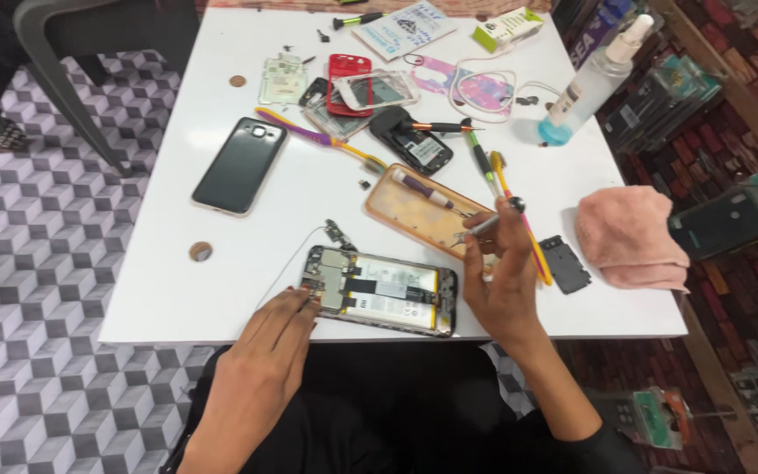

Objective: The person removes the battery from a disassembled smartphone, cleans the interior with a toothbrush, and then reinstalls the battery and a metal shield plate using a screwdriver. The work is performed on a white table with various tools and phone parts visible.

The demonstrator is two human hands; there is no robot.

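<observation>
We are mid-disassembly: the opened phone [379,301] lies at the near table [309,189] edge, back cover off, board exposed. Our left hand [265,364] steadies its left end, fingers flat, gripping nothing. Our right hand [502,276] pinches tweezers [482,228] just right of the phone (tips over the orange tray [418,211]). The next move likely calls for a fine, steady pick.

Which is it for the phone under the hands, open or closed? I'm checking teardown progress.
Open. The phone lies with its back off, battery and circuit board exposed. The left hand touches its end.
</observation>
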